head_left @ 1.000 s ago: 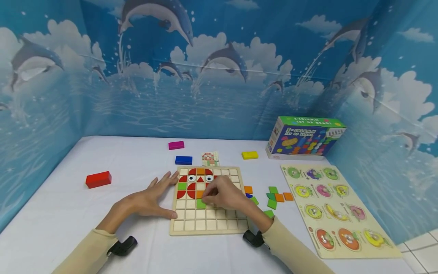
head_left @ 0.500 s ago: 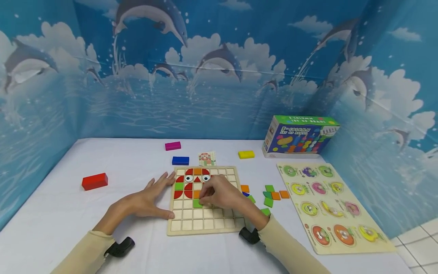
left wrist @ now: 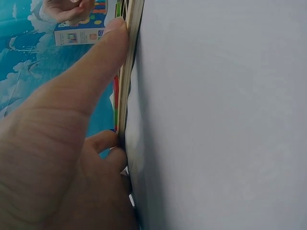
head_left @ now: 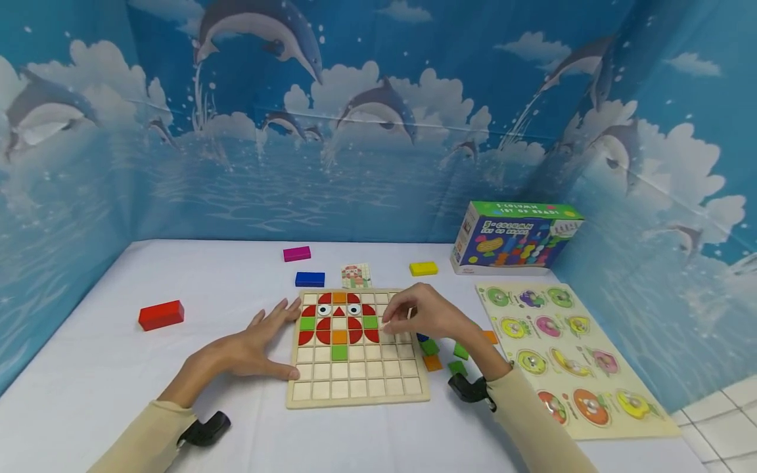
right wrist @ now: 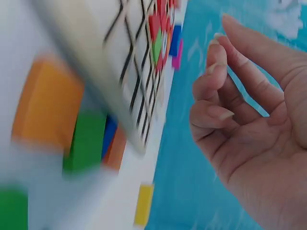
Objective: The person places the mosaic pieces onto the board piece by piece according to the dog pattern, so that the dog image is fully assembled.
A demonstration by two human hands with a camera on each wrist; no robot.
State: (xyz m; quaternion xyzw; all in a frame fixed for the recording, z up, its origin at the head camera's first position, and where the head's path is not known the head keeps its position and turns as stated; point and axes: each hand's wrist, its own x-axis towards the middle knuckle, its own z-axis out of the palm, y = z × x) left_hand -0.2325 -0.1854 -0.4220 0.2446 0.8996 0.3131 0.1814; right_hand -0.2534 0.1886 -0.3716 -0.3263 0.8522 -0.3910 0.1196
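Observation:
A wooden grid board [head_left: 357, 378] lies in front of me, with red, green and orange tiles and two eye tiles set in its upper rows. My left hand [head_left: 260, 341] lies flat on the table, its straight fingers touching the board's left edge [left wrist: 132, 48]. My right hand [head_left: 408, 315] hovers over the board's right side. Its fingers are loosely curled and it holds nothing, as my right hand [right wrist: 240, 120] also shows in the wrist view. Loose tiles lie just right of the board, among them a green tile [head_left: 430, 346] and an orange tile [head_left: 432, 362].
On the white table are a red block [head_left: 161, 315], a blue block [head_left: 310, 279], a magenta block [head_left: 297, 253], a yellow block [head_left: 423, 268] and a pattern card [head_left: 356, 276]. A toy box [head_left: 514, 238] and a peg puzzle board [head_left: 573, 355] lie to the right. Dolphin-print walls enclose three sides.
My right hand has lifted off the middle of the board and moved right, uncovering the placed tiles. My left hand has stayed at the board's left edge.

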